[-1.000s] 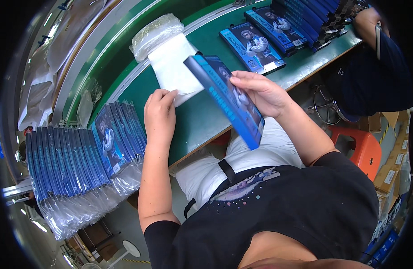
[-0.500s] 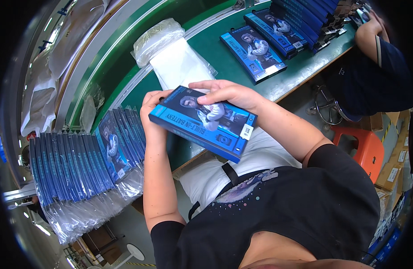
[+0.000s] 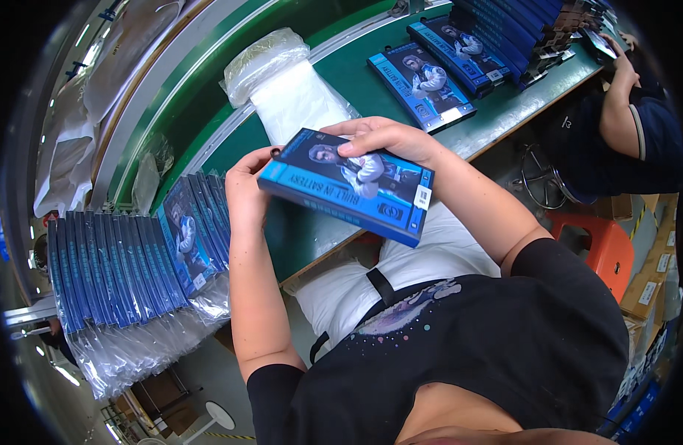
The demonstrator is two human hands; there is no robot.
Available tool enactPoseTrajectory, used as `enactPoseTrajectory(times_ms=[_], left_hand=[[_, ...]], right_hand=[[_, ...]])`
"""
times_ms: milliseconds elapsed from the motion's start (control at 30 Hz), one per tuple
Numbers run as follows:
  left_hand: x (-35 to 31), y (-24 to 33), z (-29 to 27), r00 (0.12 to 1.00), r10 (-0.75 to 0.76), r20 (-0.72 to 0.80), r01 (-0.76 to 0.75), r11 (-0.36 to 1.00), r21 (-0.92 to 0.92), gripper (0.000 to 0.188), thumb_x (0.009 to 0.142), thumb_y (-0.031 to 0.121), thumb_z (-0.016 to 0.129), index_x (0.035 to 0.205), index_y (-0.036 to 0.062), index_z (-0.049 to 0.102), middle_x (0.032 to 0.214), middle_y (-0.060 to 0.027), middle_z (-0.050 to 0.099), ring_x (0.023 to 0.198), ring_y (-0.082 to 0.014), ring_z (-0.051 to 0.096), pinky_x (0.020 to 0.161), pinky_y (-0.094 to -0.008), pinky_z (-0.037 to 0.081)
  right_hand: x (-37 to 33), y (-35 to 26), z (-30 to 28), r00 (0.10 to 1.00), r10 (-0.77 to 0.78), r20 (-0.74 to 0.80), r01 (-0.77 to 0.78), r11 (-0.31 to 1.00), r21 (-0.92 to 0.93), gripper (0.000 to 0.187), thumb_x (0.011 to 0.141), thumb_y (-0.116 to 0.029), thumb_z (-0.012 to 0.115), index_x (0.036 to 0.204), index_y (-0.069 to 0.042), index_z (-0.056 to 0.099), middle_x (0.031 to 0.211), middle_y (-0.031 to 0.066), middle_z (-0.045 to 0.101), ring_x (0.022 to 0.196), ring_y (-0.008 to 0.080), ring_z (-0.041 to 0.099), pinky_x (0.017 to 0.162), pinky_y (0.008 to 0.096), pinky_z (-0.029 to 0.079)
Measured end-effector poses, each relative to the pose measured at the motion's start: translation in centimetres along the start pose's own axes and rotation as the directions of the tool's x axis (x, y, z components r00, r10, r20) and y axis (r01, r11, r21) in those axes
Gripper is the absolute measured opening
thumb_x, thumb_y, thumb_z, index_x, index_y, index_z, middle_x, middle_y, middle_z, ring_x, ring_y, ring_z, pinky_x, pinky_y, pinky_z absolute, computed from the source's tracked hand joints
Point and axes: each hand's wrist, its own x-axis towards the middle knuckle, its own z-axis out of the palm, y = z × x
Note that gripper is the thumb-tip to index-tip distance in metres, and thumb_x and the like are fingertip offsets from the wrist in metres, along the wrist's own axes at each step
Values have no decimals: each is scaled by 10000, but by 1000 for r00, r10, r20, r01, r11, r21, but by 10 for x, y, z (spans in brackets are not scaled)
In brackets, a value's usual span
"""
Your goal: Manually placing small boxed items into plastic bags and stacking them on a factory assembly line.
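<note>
A flat blue printed box (image 3: 364,174) is held tilted in front of me, over the table's near edge. My right hand (image 3: 397,141) is closed on its far edge, thumb on the printed face and fingers behind. At the box's left end my left hand (image 3: 246,185) is closed too; its fingertips are partly hidden behind the box. Just beyond the hands lies a pile of clear plastic bags (image 3: 297,93) on the green table (image 3: 334,55). Two matching boxes lie further right: a nearer box (image 3: 423,85) and a farther box (image 3: 460,55).
To my left stands a row of bagged blue boxes (image 3: 115,267), their loose plastic ends hanging toward me. A tall stack of boxes (image 3: 505,30) rises at the far right. Beyond it, a co-worker's hand (image 3: 622,74) is busy. An orange stool (image 3: 605,256) stands at right.
Both hands have shifted the box slightly up and to the right, turning its front side more toward me. The co-worker's arm at the far right has moved.
</note>
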Motion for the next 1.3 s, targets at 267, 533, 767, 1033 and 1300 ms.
enactPoseTrajectory(times_ms=[267, 533, 767, 1033, 1300], left_hand=[[-4, 3, 7, 975, -99, -199, 46, 966, -254, 194, 859, 85, 667, 1001, -47, 661, 875, -92, 661, 785, -132, 628, 703, -243, 521], [-1, 3, 2, 992, 79, -97, -66, 989, 133, 187, 833, 64, 650, 982, -39, 696, 828, -80, 683, 753, -119, 630, 712, -231, 493], [-3, 14, 2, 994, 83, -66, -65, 970, 236, 187, 822, 67, 637, 968, -26, 709, 804, -80, 692, 737, -114, 627, 703, -237, 487], [-5, 13, 6, 996, 82, -32, -66, 938, 340, 188, 802, 26, 610, 954, -5, 716, 778, -80, 683, 701, -115, 615, 664, -256, 487], [-31, 19, 14, 836, 544, 75, -486, 668, 563, 269, 786, -33, 598, 1027, 40, 692, 767, -91, 617, 707, -159, 608, 660, -283, 480]], right_hand=[[1, 2, -1, 999, -19, 33, 21, 998, -51, 628, 803, -47, 661, 1357, 85, 399, 1163, 184, 619, 957, 193, 660, 845, 292, 534], [0, 3, 1, 996, -87, -31, 82, 987, -137, 784, 795, -57, 684, 1420, 111, 242, 1251, 231, 543, 1052, 193, 605, 906, 298, 484], [3, 6, -2, 992, -116, -46, 107, 979, -175, 786, 806, -45, 653, 1420, 138, 198, 1187, 236, 576, 1014, 200, 624, 863, 290, 502], [-2, 22, 11, 920, -341, -192, 292, 925, -243, 663, 860, -22, 582, 1416, 118, 249, 1314, 210, 496, 1111, 180, 550, 939, 285, 447], [-10, 16, 21, 930, -266, -254, 184, 934, -306, 611, 844, -49, 618, 1366, 110, 342, 1243, 173, 549, 1094, 173, 553, 950, 277, 435]])
